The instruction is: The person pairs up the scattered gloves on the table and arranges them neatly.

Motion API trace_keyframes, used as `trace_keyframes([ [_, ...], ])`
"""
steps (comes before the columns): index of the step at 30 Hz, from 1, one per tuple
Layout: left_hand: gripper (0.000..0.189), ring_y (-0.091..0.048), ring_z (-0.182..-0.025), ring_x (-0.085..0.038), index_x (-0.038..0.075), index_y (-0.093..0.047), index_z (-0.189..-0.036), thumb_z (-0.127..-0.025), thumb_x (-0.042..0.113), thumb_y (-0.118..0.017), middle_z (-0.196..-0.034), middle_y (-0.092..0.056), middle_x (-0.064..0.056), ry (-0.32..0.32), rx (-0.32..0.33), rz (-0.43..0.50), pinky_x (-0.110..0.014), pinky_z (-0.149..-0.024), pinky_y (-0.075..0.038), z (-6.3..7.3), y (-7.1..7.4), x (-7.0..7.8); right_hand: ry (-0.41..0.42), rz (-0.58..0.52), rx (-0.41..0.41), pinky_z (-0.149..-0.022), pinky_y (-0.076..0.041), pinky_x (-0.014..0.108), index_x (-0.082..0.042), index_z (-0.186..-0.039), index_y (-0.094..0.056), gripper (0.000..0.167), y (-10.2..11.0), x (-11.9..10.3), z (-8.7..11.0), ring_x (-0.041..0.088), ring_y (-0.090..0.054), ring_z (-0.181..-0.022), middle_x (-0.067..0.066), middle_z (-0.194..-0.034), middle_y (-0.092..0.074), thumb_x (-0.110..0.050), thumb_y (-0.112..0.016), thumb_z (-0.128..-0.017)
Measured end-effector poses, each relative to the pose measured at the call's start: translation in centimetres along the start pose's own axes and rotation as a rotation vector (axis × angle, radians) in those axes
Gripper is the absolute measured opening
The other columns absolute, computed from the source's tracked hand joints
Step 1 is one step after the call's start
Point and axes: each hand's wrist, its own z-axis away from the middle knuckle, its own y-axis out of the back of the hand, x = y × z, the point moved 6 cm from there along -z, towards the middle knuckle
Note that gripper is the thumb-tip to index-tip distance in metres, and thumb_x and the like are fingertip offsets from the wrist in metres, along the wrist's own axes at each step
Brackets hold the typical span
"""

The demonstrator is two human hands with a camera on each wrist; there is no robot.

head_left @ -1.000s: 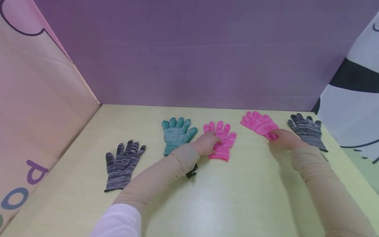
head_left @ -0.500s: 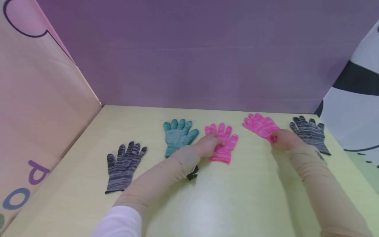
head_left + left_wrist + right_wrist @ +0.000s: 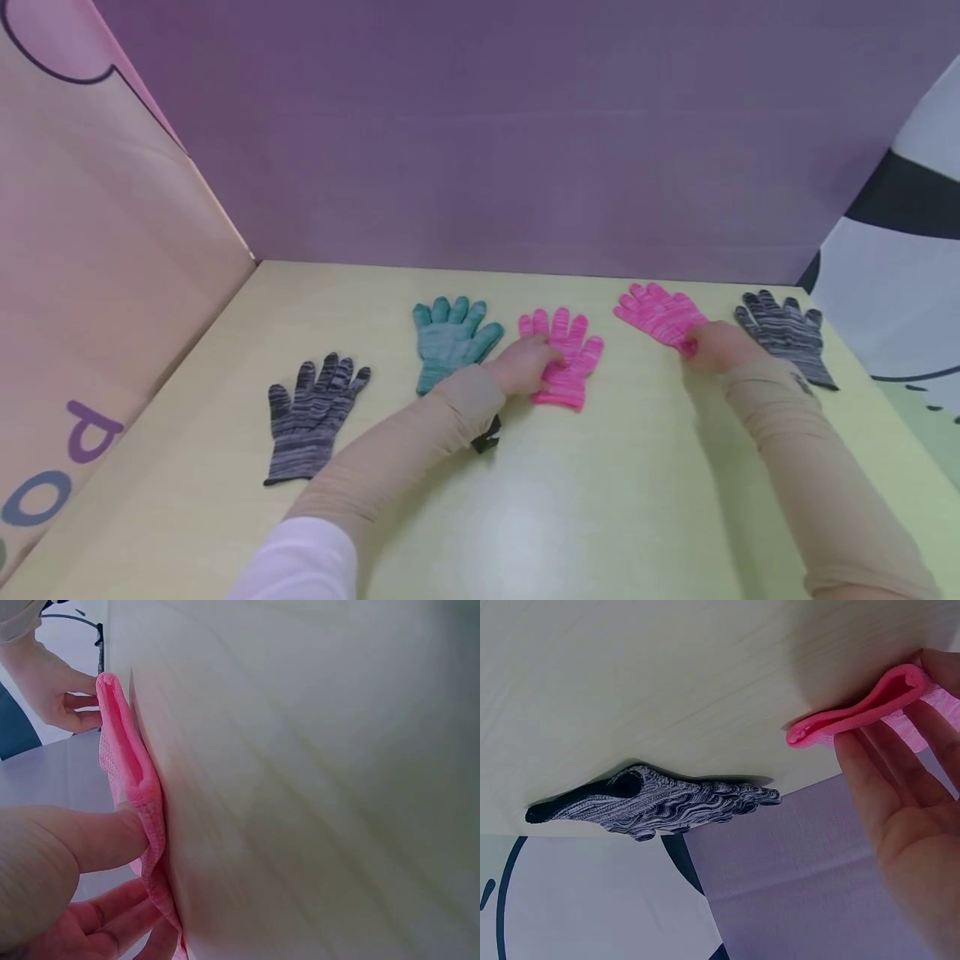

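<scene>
Two pink knit gloves lie toward the back of the table. My left hand [image 3: 528,365] is over the middle pink glove [image 3: 573,379], its thumb and bent fingers gripping the fabric above the cuff. In the left wrist view this glove's cuff [image 3: 127,742] gapes toward the camera. At the second pink glove [image 3: 658,315], my right hand [image 3: 722,346] pinches the cuff end, and the glove's fingers point back and left. The right wrist view shows that cuff [image 3: 862,709] standing partly open, with fingers along its outer side and the thumb tip mostly behind it.
A teal glove [image 3: 446,350] lies left of the middle pink one, partly behind my left forearm. One dark striped glove [image 3: 311,421] is at the left, another [image 3: 786,337] at the back right. A purple panel [image 3: 480,167] rises behind the table [image 3: 600,517].
Both hands stay at the same pink gloves, and the gloves hardly move. The right wrist turns slightly; the head view shifts a little.
</scene>
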Motion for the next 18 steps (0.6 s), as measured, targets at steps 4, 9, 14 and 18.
trace_keyframes([
  [4,0.039,-0.037,-0.137,-0.022,0.014,-0.061,-0.126,-0.088,0.006,-0.063,-0.14,-0.049,-0.007,0.044,0.002,-0.047,-0.03,-0.114,-0.03,-0.42,-0.16,0.25,0.017,-0.003,0.02,-0.069,-0.048,0.05,-0.007,-0.07,-0.052,0.014,0.49,-0.4,0.06,0.028,-0.055,-0.066,0.011,-0.068,-0.057,-0.011,-0.054,-0.083],
  [9,0.04,-0.041,-0.133,-0.024,0.012,-0.06,-0.127,-0.089,0.001,-0.06,-0.138,-0.05,-0.01,0.025,0.005,-0.032,-0.033,-0.112,-0.033,-0.29,-0.08,0.19,0.019,0.001,0.02,-0.071,-0.049,0.051,-0.007,-0.071,-0.053,0.015,0.52,-0.36,0.0,0.031,-0.058,-0.068,0.012,-0.07,-0.059,-0.011,-0.054,-0.085],
  [14,0.042,-0.035,-0.138,-0.027,0.013,-0.059,-0.128,-0.089,0.0,-0.059,-0.145,-0.043,-0.013,0.04,-0.007,0.002,-0.035,-0.114,-0.029,-0.12,-0.2,0.13,0.007,0.016,0.014,-0.072,-0.049,0.052,-0.005,-0.076,-0.056,0.013,0.06,-0.24,0.03,0.033,-0.058,-0.07,0.014,-0.072,-0.06,-0.011,-0.053,-0.087],
  [18,0.039,-0.03,-0.14,-0.028,0.012,-0.059,-0.129,-0.09,0.005,-0.06,-0.146,-0.041,-0.015,0.033,-0.007,-0.025,-0.035,-0.116,-0.024,-0.07,-0.25,0.07,0.006,0.021,0.051,-0.073,-0.049,0.053,-0.003,-0.078,-0.058,0.015,-0.01,-0.32,0.05,0.038,-0.06,-0.073,0.019,-0.075,-0.062,-0.013,-0.052,-0.089],
])
